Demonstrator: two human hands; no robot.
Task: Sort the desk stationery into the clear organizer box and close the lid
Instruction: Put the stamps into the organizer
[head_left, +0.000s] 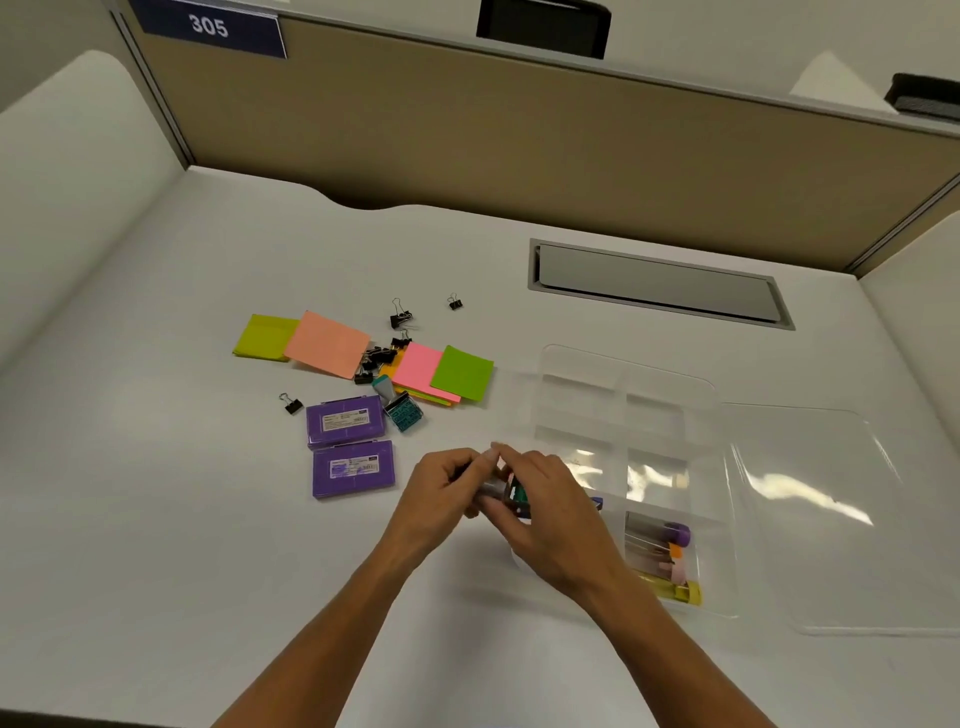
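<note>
**Stamp in hand, box just right of our fingers**

Both our left hand (441, 491) and right hand (540, 512) pinch one small stamp (511, 493), long axis left-right. Clear organizer box (582, 374) sits immediately right; right hand nearer.

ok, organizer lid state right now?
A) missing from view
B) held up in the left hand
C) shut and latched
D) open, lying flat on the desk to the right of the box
D: the clear lid lies flat on the desk beside the organizer box, while both hands hold a small item at the box's near-left edge.
</note>
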